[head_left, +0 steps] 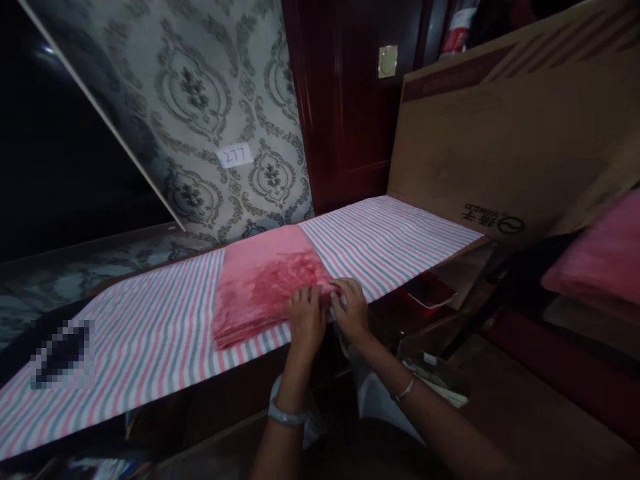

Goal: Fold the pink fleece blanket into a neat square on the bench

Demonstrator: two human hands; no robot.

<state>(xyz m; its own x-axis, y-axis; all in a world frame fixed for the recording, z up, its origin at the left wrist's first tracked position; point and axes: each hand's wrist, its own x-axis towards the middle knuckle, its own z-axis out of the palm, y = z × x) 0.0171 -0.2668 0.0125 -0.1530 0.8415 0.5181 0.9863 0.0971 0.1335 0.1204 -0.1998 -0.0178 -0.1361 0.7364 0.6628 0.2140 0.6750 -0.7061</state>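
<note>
A flat stack of thin, crinkled pink sheets that look like plastic bags [270, 273] lies on a striped cloth [165, 327]. My left hand [306, 317] bends its fingers over the stack's near right corner. Just beside it, my right hand [353, 310] pinches the same corner between thumb and fingers. Both hands almost touch. What exactly sits between the fingertips is partly hidden, but the bunched pink film shows there. The stack's near edge shows several layers.
A large cardboard box [500, 127] stands at the right end of the striped cloth. Another pink pile [600, 257] is at the far right. Below the cloth's edge sits a red tray-like object [431, 293]. A black screen [75, 153] rises at the left, before the patterned wall [200, 100].
</note>
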